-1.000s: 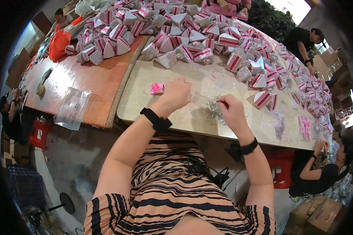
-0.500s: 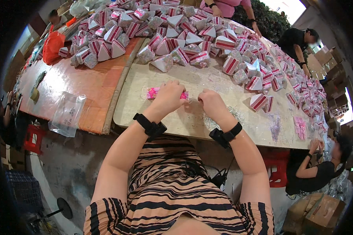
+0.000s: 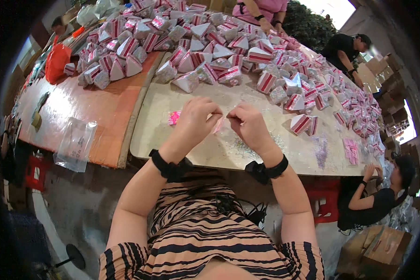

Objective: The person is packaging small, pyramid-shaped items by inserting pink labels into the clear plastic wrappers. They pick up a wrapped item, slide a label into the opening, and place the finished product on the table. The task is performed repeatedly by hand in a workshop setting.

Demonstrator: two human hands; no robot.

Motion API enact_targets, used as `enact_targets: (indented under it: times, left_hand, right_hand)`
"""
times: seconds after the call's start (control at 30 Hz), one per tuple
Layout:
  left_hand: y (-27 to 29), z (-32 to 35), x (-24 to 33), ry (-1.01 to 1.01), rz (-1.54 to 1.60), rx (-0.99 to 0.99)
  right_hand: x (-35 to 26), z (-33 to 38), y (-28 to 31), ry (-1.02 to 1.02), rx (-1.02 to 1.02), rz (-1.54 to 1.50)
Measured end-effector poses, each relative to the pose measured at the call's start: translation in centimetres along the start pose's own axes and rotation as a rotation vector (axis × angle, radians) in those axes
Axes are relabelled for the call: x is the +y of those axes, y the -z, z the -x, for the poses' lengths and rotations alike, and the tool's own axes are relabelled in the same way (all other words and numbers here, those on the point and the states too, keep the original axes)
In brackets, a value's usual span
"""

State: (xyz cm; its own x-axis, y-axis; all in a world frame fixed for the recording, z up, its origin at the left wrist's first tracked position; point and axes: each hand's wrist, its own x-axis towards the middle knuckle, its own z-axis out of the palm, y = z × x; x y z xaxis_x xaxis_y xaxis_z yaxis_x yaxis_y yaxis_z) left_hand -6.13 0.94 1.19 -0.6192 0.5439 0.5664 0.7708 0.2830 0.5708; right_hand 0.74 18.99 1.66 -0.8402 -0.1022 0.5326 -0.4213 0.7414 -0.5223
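My left hand is over a flat clear packet with bright pink contents, which sticks out on its left; the hand hides the packet's middle. A pale pink, see-through part shows just below the left fingertips, and I cannot tell whether it belongs to the same packet. Thumb and fingers of the left hand are pinched together. Close on its right, my right hand is also pinched, fingertips facing the left ones across a small gap. What either pinch holds is too small to make out.
Many wrapped cake-slice-shaped wedges are heaped across the far table. Silvery glitter and purple glitter lie on the tabletop. A clear bag hangs over the orange table's edge. A pink packet lies right, near a seated person.
My left hand has shifted from lying over the packet to a raised pinch beside its right end. My right hand has moved left, its fingertips nearer the left ones.
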Motion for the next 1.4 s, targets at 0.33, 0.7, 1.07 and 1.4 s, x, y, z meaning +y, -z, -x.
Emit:
enact_targets:
  times: [0.33,0.7,1.07,1.4]
  left_hand:
    - [1.2,3.5,5.5,0.187,0.382,0.145]
    - [6.1,10.6,12.9,-0.267,-0.188,0.036]
    - [8.1,15.1,15.9,-0.57,-0.711,-0.138]
    - [7.3,15.2,12.8,-0.729,-0.765,-0.158]
  right_hand:
    - [-3.9,3.2,0.4,-0.57,0.011,-1.078]
    - [-9.9,9.6,-0.1,-0.519,-0.127,-1.487]
    - [-13.7,13.8,1.8,-0.564,-0.241,-1.138]
    - [-13.2,13.3,0.5,-0.602,-0.19,-1.038]
